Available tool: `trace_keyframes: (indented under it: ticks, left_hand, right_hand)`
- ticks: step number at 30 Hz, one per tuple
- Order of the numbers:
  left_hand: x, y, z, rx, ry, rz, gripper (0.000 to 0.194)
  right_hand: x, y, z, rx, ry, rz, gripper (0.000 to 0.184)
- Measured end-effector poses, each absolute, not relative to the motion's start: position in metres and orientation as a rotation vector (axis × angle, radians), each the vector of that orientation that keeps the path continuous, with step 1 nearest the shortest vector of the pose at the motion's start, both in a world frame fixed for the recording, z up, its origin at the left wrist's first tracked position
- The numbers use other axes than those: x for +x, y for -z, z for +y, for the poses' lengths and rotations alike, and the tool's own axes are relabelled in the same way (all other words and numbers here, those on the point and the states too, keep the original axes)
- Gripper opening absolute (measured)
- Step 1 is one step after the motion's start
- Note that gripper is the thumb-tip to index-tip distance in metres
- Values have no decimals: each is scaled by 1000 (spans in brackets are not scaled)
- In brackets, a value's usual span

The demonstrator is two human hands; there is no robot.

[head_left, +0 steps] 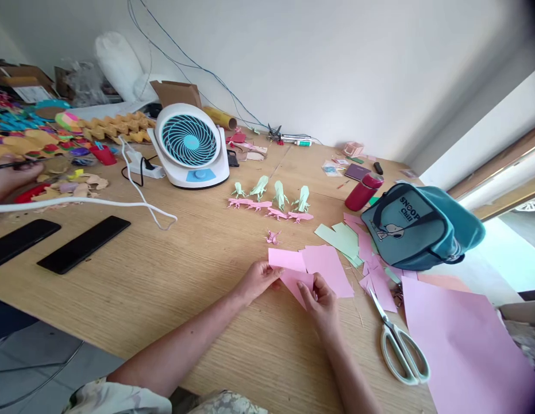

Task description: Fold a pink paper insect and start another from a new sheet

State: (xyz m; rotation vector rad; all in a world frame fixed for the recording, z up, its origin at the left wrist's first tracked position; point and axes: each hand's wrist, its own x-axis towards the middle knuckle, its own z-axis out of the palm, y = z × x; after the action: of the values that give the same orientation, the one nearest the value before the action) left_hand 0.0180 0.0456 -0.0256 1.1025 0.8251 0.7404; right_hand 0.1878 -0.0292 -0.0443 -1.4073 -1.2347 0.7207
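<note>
A small pink paper sheet [293, 271] lies on the wooden table [185, 270], partly folded. My left hand [257, 280] pinches its left edge. My right hand [321, 299] pinches the folded lower corner against the table. More pink sheets [330, 267] lie just behind the piece. A tiny pink folded figure [273, 236] sits beyond my hands. Further back stands a row of green folded figures [278, 194] on pink folded bases [267, 208].
White-handled scissors [399, 339] lie right of my hands, beside a large pink sheet [461, 339]. A teal bag [416, 224], red bottle [362, 191], white desk fan [190, 146], two black phones [84, 243] and another person's hand [6, 178] at far left surround the spot.
</note>
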Motion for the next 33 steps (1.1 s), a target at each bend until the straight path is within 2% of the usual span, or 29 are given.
trace_keyframes:
  ticks: [2,3,5,7,11,16,29,33]
  left_hand:
    - [19,28,44,992,-762,810,48]
    - [19,28,45,947,-769,802,46]
    - [18,28,46,892,-783,792,44]
    - [17,29,46,878,-791,787,42]
    - [16,29,44,911,-793,771,42]
    - [15,31,42,878,-811,717,46]
    - [18,26,38,792,-909,657,42]
    - [21,31,36,997,-844,746,41]
  right_hand:
    - [188,45,-28,-1413,-690,-1207,26]
    - [188,45,-27,-1414,-687,-1172,28]
    - [190,44,-25,-1391,-725,-1084,48]
    - [192,44,-23,-1352,-836,-1048,56]
    - [193,49,-25,-1430,-998,-1121,30]
    - [189,51,-29,-1429,-978,-1110,40]
    - [185,41,-32,-1457,-1055,-1270,35]
    - [183,43,-33,-1442,-992,-1255,35]
